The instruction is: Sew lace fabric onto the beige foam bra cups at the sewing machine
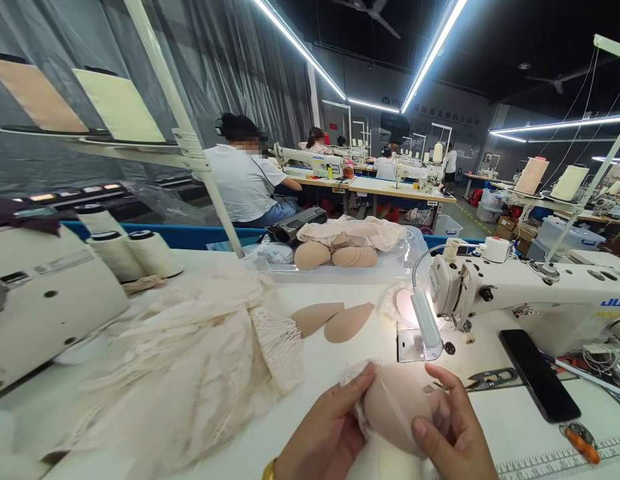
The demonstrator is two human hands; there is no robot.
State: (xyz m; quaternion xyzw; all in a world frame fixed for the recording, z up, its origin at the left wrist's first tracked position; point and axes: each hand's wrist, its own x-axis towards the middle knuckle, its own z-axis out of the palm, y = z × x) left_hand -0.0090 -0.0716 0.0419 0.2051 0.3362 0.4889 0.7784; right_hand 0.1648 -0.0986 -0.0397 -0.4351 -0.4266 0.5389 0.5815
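A beige bra cup (396, 403) with thin white fabric about its edge is held between both hands, low in the head view and in front of the sewing machine's needle area. My left hand (330, 420) pinches its left side, thumb on top and fingers curled under. On the right side, the thumb of my right hand (453, 430) presses on the cup, with the index finger raised off it. Two flat beige cup pieces (349, 324) lie on the table beyond. To the left spreads a heap of cream lace fabric (190, 367).
A lit white sewing machine (510, 283) stands at right, with thread snips (495, 379), a black phone (540, 373) and a ruler (555, 460) nearby. Behind sits a clear plastic tray (415, 250) holding cups and lace. Another machine (45, 300) is at left. Co-workers sit farther back.
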